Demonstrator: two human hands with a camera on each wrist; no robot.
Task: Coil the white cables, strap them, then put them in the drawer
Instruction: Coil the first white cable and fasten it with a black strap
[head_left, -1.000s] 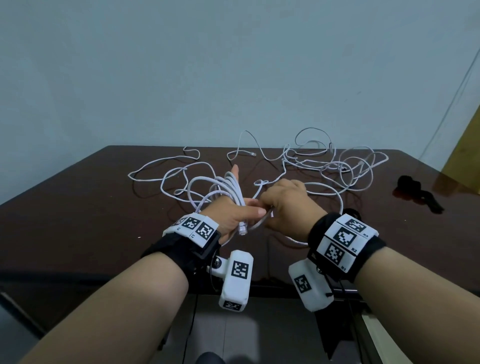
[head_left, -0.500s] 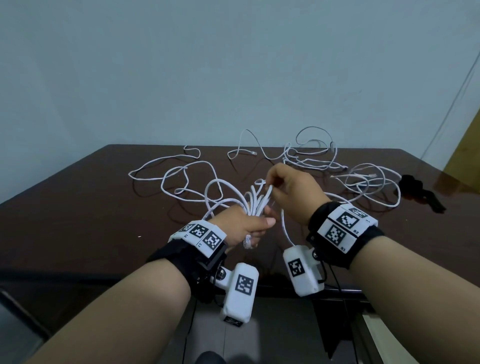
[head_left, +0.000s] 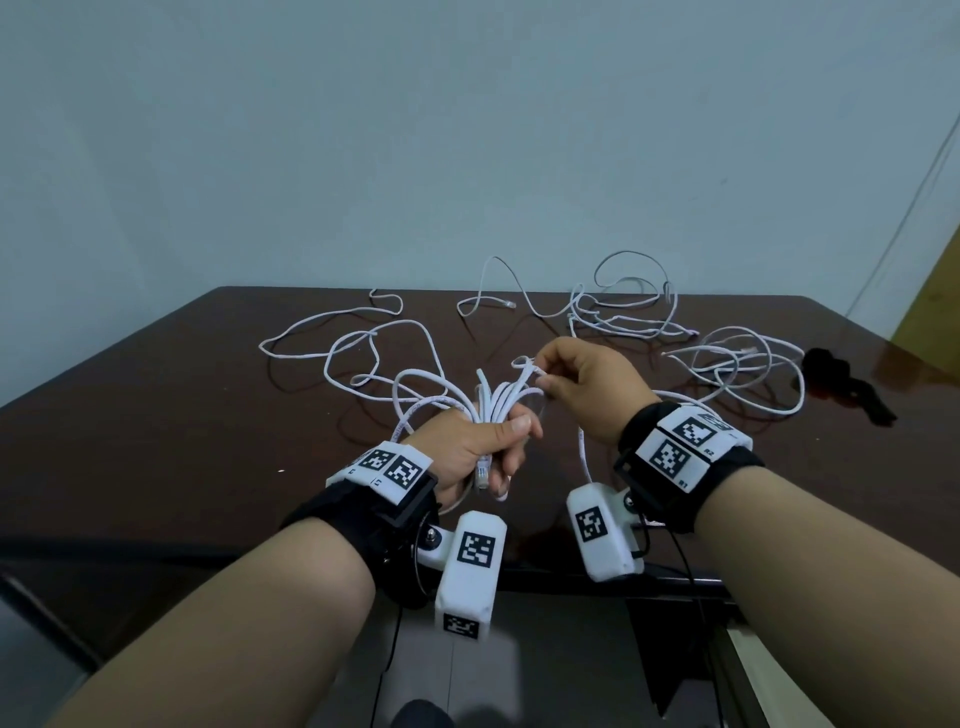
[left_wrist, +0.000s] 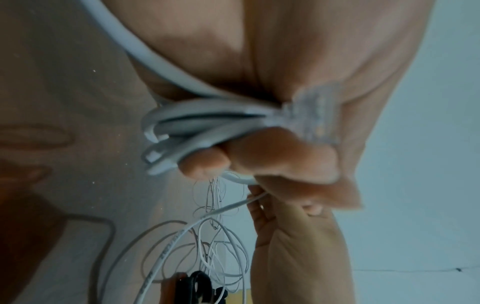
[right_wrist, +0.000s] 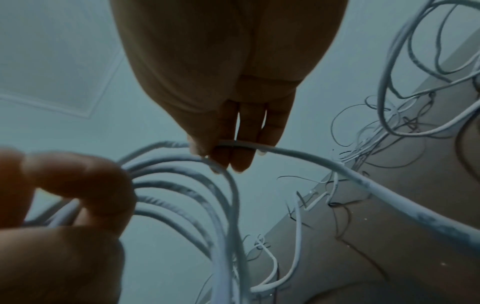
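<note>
Compared with a second earlier, the right hand (head_left: 587, 387) had risen from beside the left thumb to a spot above and to the right of the bundle, drawing a fresh loop up with it, and the loose tangle at the far right had slid nearer the black straps (head_left: 844, 384). The left hand (head_left: 475, 447) was clenched round a bundle of gathered loops of the white cable (head_left: 498, 400), held above the dark worktop (head_left: 156, 415), a plug end hanging below its fingers. The right hand pinched one strand between thumb and fingertips (right_wrist: 241, 152). The remaining white cables (head_left: 623, 312) sprawled across the far half of the worktop. The left wrist view was blurred, so the loop count inside the fist could not be told; no drawer showed.
</note>
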